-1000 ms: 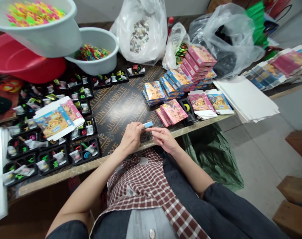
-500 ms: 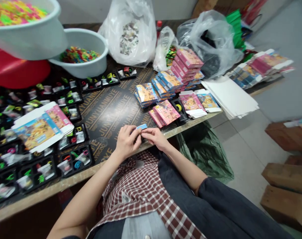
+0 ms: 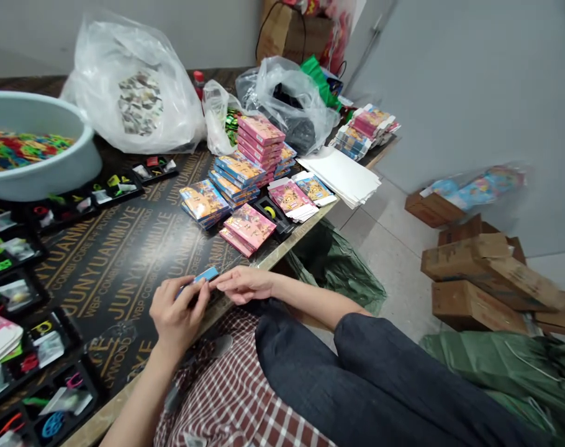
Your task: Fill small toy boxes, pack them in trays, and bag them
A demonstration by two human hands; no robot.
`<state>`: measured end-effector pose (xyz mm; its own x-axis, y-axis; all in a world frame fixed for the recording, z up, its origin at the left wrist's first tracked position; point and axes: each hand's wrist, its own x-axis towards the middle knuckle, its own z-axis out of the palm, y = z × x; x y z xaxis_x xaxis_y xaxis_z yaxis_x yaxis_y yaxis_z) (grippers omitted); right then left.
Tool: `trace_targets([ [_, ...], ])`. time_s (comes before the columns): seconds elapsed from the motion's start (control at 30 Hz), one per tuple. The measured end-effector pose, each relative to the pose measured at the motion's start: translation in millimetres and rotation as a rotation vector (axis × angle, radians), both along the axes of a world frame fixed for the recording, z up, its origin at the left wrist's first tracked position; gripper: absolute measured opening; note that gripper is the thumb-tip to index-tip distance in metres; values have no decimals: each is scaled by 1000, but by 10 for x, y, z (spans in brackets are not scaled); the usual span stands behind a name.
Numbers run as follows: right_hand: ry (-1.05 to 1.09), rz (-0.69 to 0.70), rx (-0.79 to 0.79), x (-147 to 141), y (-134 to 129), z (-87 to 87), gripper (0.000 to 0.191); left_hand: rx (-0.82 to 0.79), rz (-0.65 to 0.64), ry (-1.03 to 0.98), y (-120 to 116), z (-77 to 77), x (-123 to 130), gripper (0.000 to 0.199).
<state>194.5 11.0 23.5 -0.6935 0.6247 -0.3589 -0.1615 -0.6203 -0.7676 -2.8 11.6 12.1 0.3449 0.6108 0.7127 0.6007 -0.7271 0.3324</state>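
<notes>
At the table's front edge my left hand [image 3: 177,313] is closed on a small blue box [image 3: 205,274], seen nearly edge-on and mostly covered by the fingers. My right hand [image 3: 245,284] meets the box's right end with its fingertips, the other fingers loosely curled. Just beyond them lie two pink boxes [image 3: 251,225], one partly on the other. Behind these stand a blue stack [image 3: 204,200] and a taller pink stack [image 3: 261,133]. To the left, black trays [image 3: 61,388] hold small plastic toys and little packets.
Unfilled flat cartons [image 3: 289,197] and white sheets [image 3: 343,174] lie along the right edge. A pale blue tub [image 3: 84,158] and a clear bag [image 3: 171,112] stand at the back. Below hangs a green bag [image 3: 343,267]; cardboard boxes [image 3: 469,310] sit on the floor.
The view has swung to the right, so the table's things appear further left and more floor shows. Both hands stay at the blue box, which now looks slightly more tilted.
</notes>
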Motion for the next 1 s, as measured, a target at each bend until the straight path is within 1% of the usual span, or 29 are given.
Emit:
trace_targets([
  [0.03, 56, -29, -77, -76, -9, -59, 32, -32, 5, -23, 28, -7, -18, 6],
  [0.07, 95, -40, -142, -149, -25, -112, 35, -67, 12, -44, 60, -11, -33, 7],
  [0.13, 104, 17, -211, -261, -82, -185, 46, -140, 37, -81, 138, -10, -50, 9],
  [0.17, 69, 70, -203, -279, -120, -199, 46, -168, 49, -99, 180, -4, -53, 11],
  [0.2, 11, 120, -158, -258, -154, -195, 42, -192, 54, -114, 222, 4, -54, 12],
  [0.23, -68, 137, -78, -185, -177, -173, 37, -214, 50, -123, 261, 12, -55, 12],
  [0.27, -167, 93, 33, -51, -176, -136, 37, -230, 38, -126, 295, 19, -55, 13],
  [0.3, -282, -6, 167, 149, -146, -88, 43, -247, 23, -121, 320, 25, -57, 13],
  [0.33, -416, -201, 305, 417, -84, -34, 46, -257, 13, -111, 336, 28, -61, 14],
  [0.37, -568, -453, 431, 746, 6, 19, 43, -262, 11, -93, 345, 30, -69, 14],
  [0.43, -914, -883, 596, 1533, 230, 101, 39, -266, 24, -26, 346, 37, -98, 14],
  [0.47, -1116, -1040, 649, 1951, 341, 119, 39, -279, 26, 21, 344, 49, -117, 17],
  [0.5, -1313, -1125, 675, 2356, 441, 118, 41, -300, 20, 76, 347, 72, -136, 21],
  [0.53, -1498, -1135, 652, 2728, 526, 98, 45, -321, 4, 132, 357, 107, -151, 26],
  [0.57, -1664, -1104, 589, 3053, 595, 61, 51, -335, -14, 183, 377, 157, -159, 30],
  [0.63, -1900, -932, 469, 3536, 697, -43, 64, -300, -23, 231, 459, 291, -139, 32],
  [0.67, -1984, -832, 444, 3699, 736, -98, 67, -260, -13, 235, 524, 366, -108, 32],
  [0.73, -2073, -628, 436, 3908, 803, -191, 64, -167, 9, 214, 702, 490, -8, 33],
  [0.8, -2091, -500, 422, 4025, 868, -244, 55, -99, -19, 202, 929, 534, 123, 35],
  [0.83, -2107, -445, 409, 4067, 900, -255, 50, -78, -48, 209, 1050, 518, 191, 36],
  [0.9, -2158, -359, 378, 4142, 960, -248, 44, -65, -106, 244, 1278, 418, 323, 38],
  [1.0, -2198, -316, 380, 4233, 1014, -179, 43, -100, -152, 330, 1516, 203, 497, 42],
])
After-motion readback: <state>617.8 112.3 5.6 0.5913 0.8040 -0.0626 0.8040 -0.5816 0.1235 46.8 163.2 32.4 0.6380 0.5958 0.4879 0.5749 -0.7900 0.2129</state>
